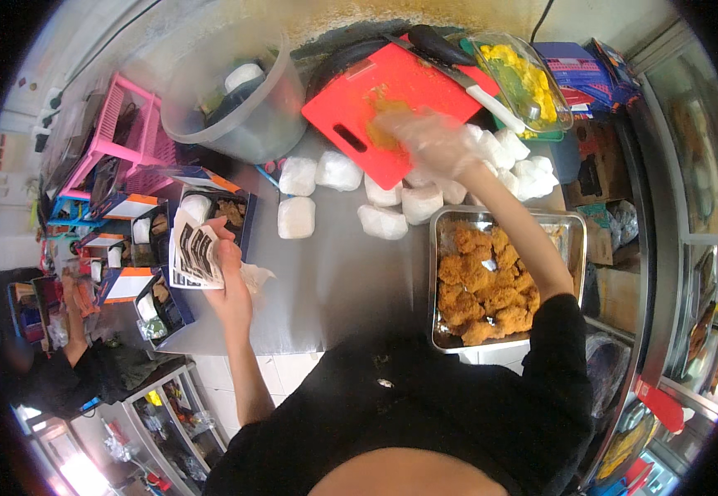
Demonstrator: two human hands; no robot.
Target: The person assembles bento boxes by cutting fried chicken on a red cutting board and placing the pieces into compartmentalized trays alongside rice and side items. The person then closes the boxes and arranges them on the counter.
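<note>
My left hand [232, 279] is closed around white printed paper [197, 252], a few layers thick, beside an open box [245, 217] that holds a white wrapped bundle and brown pieces. My right hand [435, 150], in a clear plastic glove, hovers over or touches the red cutting board [344, 101]; motion blurs its fingers. A yellow-brown smear [385, 112] marks the board under it. Around the board's near edge lie several white wrapped bundles [296, 217]. Below my right forearm, a metal tray [435, 306] holds fried breaded pieces [476, 285].
A knife [491, 106] lies across the board's far right corner. A clear container [533, 83] holds yellow and green pieces. At the back left stands a large clear bucket [235, 124] near a pink basket [119, 124]. Several filled boxes [131, 285] line the left edge, where another person's arm [74, 331] reaches.
</note>
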